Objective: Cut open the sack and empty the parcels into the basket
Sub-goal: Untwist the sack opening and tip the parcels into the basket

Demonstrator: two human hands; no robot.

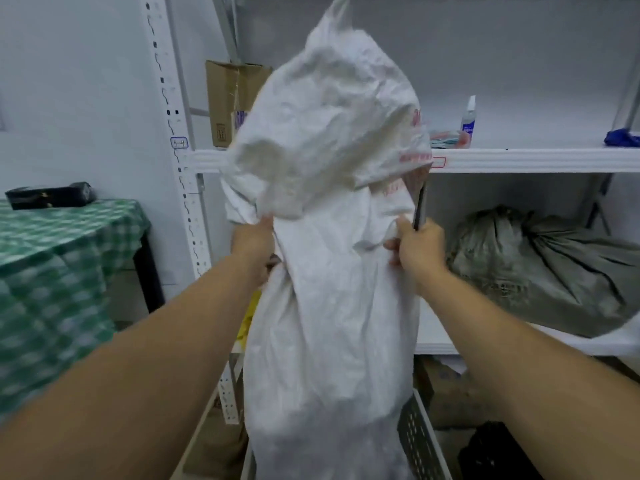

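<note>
A tall white woven sack (332, 271) with red print hangs upright in front of me, its top flopping over. My left hand (254, 249) grips a fold of its left side. At the sack's right side, my right hand (417, 251) pinches the fabric and also holds a thin dark blade (419, 206) pointing up. The sack's lower end drops into a grey slotted basket (420, 441) at the bottom of the view. No parcels are visible; the sack hides the basket's inside.
White metal shelving (519, 160) stands right behind the sack, with a cardboard box (227, 98), a spray bottle (469, 117) and a grey-green tied sack (540, 271) on it. A table with a green checked cloth (59, 271) is on the left.
</note>
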